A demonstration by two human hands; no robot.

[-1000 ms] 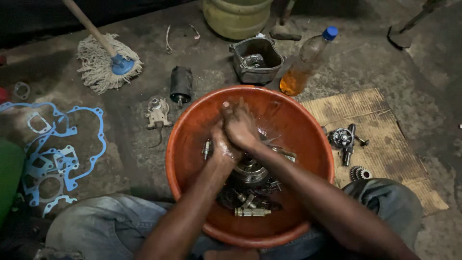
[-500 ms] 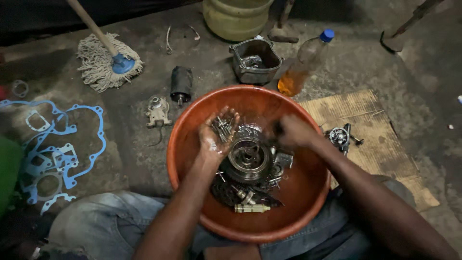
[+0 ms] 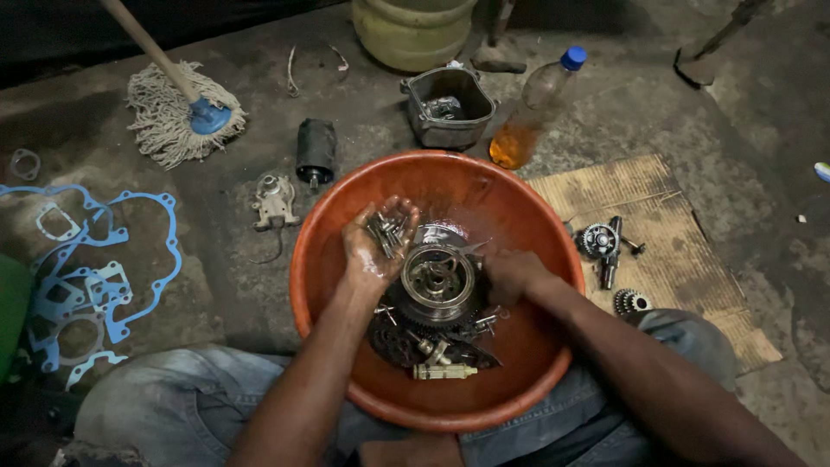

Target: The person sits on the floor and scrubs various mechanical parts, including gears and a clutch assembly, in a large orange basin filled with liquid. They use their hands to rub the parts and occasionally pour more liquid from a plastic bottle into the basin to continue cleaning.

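fingers of the left hand (image 3: 373,244) curl upward into a shallow cup around a small bunch of grey metal bolts (image 3: 386,231), held above the far left of the round orange plastic basin (image 3: 328,216). the right hand (image 3: 510,272) is lower, fingers bent down among the parts beside the round steel clutch-like drum (image 3: 439,283) at the basin's middle; whether it actually grips anything i cannot tell. the cupped palm looks wet and is only loosely closed, so a tilt of the wrist could spill bolts back into the pile of dark gears and a brass-coloured fitting (image 3: 443,372), or over the rim onto the grimy concrete floor (image 3: 242,285). sharp gear teeth could nick the groping right fingers.
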